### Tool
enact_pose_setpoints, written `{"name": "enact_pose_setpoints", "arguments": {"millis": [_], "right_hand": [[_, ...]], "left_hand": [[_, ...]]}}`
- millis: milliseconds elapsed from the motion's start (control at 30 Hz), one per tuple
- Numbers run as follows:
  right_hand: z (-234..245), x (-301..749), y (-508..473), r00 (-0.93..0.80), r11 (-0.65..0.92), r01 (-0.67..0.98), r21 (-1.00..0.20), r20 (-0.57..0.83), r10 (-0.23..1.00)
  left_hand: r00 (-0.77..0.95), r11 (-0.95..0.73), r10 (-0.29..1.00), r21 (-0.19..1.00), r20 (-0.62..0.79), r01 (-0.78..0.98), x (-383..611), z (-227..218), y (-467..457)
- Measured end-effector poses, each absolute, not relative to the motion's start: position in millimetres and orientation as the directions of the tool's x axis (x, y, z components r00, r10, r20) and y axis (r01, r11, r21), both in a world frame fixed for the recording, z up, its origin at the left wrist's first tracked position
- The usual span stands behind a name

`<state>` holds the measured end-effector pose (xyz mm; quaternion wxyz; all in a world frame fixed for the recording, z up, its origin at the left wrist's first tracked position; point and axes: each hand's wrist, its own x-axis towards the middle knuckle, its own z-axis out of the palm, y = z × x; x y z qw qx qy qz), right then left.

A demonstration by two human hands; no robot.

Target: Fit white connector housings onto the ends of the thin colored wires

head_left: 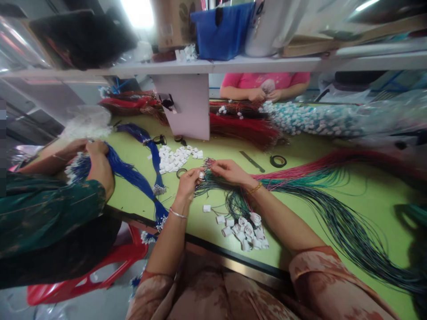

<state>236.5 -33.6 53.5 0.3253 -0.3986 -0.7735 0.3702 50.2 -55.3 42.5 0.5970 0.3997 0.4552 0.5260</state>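
Note:
My left hand [189, 183] is closed, pinching a small white connector housing [201, 175] between thumb and fingertips. Close beside it, my right hand [231, 171] is closed at the ends of a bundle of thin wires; its fingertips seem to pinch a wire, too fine to see clearly. Pink, green and dark wires [287, 181] run from there to the right across the table. Loose white housings [176, 158] lie in a pile beyond my left hand. Nearer me, a cluster of white housings [247, 231] sits on wire ends.
A green table [140, 198] carries a flat dark strip [251, 162], a black tape roll [278, 161] and blue wire bundles [133, 178]. At left, a co-worker's hands [98, 153] hold blue wires. Another person in pink [267, 84] works behind the shelf [213, 66]. A red stool [123, 253] stands lower left.

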Motion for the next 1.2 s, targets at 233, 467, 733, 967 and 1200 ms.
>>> {"name": "enact_pose_setpoints", "arguments": {"millis": [233,467,733,967,1200], "right_hand": [[27,240,-19,-0.407,0.405,0.759,-0.510,0.114,0.906],[30,252,-20,-0.409,0.434,0.724,-0.536,0.173,0.896],[42,228,-15,-0.351,0.385,0.420,-0.822,0.244,0.904],[58,213,-30,-0.309,0.324,0.274,-0.905,0.237,0.921],[48,219,-49,-0.214,0.218,0.313,-0.924,0.155,0.965]], "left_hand": [[0.318,0.305,0.913,0.946,-0.256,-0.114,38,52,-58],[0.234,0.284,0.942,0.942,-0.240,-0.180,40,50,-56],[0.126,0.240,0.969,0.925,-0.212,-0.294,52,42,-58],[0.031,0.184,0.981,0.875,-0.191,-0.449,60,41,-57],[0.050,0.122,0.992,0.866,-0.113,-0.484,66,40,-61]]}}
